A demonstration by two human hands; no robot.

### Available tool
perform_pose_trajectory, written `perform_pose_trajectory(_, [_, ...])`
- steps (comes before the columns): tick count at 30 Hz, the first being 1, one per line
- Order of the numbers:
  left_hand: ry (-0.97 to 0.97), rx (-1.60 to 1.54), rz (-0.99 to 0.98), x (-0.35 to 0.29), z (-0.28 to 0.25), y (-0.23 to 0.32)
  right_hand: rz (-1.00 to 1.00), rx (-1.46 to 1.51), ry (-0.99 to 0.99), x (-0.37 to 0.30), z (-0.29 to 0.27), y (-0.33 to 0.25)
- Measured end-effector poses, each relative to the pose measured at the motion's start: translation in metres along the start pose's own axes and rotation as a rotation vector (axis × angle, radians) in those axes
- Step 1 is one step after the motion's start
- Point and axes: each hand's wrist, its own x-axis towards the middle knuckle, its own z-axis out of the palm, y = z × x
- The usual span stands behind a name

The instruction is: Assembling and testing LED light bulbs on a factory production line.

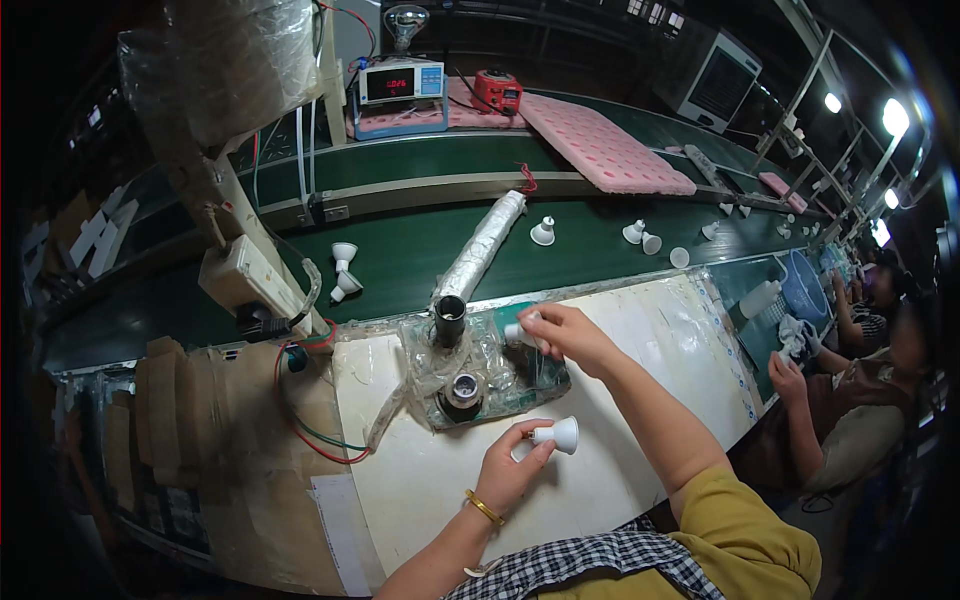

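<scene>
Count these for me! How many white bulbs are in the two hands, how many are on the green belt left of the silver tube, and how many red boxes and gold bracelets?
White bulbs held: 2 (left hand bulb, right hand bulb)
White bulbs left of silver tube on green belt: 2 (upper bulb, lower bulb)
Red box: 1
Gold bracelet: 1
Total: 6

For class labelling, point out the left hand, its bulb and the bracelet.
Left hand (pixel 508 470), head view: middle.
White bulb (pixel 565 435), head view: flared body.
Gold bracelet (pixel 484 507), head view: band.
</scene>
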Motion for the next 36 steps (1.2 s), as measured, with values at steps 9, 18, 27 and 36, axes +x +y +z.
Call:
perform_pose_trajectory(9, [0.020,-0.037,-0.073,0.001,-0.007,0.003,-0.573,-0.552,0.505,0.122,-0.008,0.021])
perform_pose_trajectory(18, [-0.005,-0.058,-0.100,0.002,-0.009,-0.001,-0.420,-0.680,0.616,0.163,-0.040,0.049])
perform_pose_trajectory(27, [-0.001,0.011,-0.017,0.004,-0.008,-0.005,-0.331,-0.130,0.163,-0.016,0.009,0.022])
perform_pose_trajectory(36, [-0.028,0.084,0.095,0.003,-0.004,-0.011,-0.152,-0.144,0.238,-0.035,0.025,0.047])
